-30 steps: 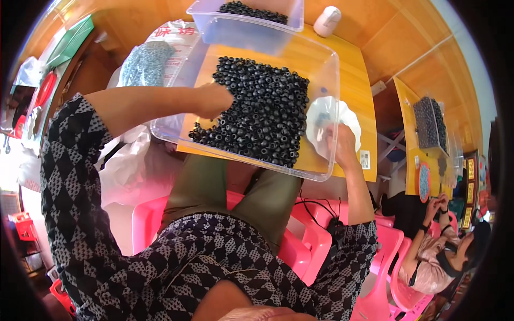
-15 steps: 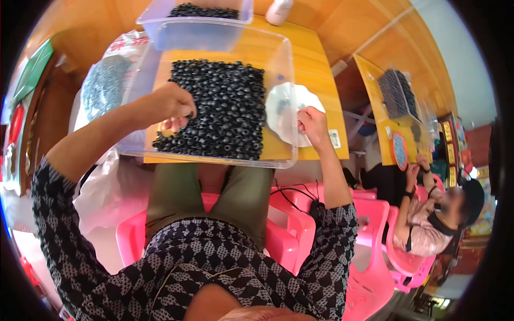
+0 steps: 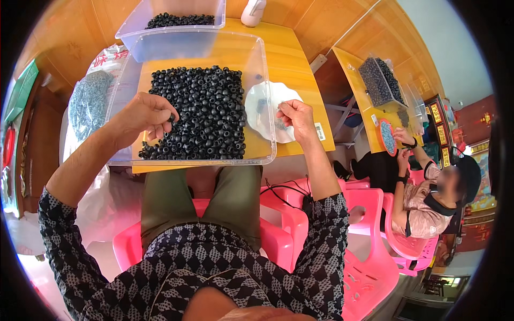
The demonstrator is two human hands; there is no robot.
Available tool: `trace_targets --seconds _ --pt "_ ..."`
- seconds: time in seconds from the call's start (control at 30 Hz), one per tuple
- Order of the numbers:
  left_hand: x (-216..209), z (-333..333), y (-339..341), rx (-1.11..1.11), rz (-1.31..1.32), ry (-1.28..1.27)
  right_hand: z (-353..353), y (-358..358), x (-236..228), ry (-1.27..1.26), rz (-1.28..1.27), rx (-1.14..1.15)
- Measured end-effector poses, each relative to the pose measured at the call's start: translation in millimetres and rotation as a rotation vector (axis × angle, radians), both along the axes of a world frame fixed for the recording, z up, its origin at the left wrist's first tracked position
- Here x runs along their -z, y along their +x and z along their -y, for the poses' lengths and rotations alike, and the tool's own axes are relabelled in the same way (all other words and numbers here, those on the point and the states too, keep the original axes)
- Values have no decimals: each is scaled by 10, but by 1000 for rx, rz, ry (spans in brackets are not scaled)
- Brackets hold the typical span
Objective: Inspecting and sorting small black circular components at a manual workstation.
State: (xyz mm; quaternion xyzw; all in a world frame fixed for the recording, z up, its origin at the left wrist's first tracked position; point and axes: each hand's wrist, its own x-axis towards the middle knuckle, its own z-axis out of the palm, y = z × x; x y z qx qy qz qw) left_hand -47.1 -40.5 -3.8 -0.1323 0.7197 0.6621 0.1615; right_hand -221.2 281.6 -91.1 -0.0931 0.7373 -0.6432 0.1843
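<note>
A clear plastic bin [image 3: 271, 128] in front of me holds a wide layer of small black bead-like parts [image 3: 206, 112], round with holes. Over the layer's left side, my left hand [image 3: 143, 119] is closed in a pinch, with one black bead-like part [image 3: 172, 117] between thumb and forefinger. Just outside the bin's right wall, my right hand [image 3: 297, 119] hovers above a white scalloped plate [image 3: 262, 120]. Its thumb and forefinger are pressed together; whatever they hold is too small to name. Small greyish bits lie on the plate, partly seen through the bin wall.
Behind stands a second bin [image 3: 176, 45] of black parts. A bag of blue-grey pieces [image 3: 91, 99] lies left. A white bottle [image 3: 253, 12] stands at the table's back. At right, a co-worker [image 3: 428, 203] sits by another table [image 3: 356, 80]; pink chairs [image 3: 369, 267] stand nearby.
The whole view has shifted, so the table sits further left. Both my hands keep their pinches over nearly the same spots. The co-worker's one hand has moved to the dish of blue pieces.
</note>
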Motion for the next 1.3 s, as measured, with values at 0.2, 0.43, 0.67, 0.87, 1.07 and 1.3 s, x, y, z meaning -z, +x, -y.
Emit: trace_targets --seconds 0.2,0.43,0.67,0.87,1.07,1.3 --pt "-11 0 0 -2 -17 9 -8 -44 85 35 -38 10" --pt "-12 3 8 12 -27 -15 44 18 -23 222 -164 21" --pt "11 13 -8 23 -62 33 -113 -116 239 363 -459 109" --pt "-24 -19 11 -9 -60 30 -22 -124 278 588 -741 84" --pt "-22 -36 -36 -23 -52 37 160 -234 323 734 -983 85" --pt "-32 -22 -33 -27 -61 38 143 -269 304 877 -952 50"
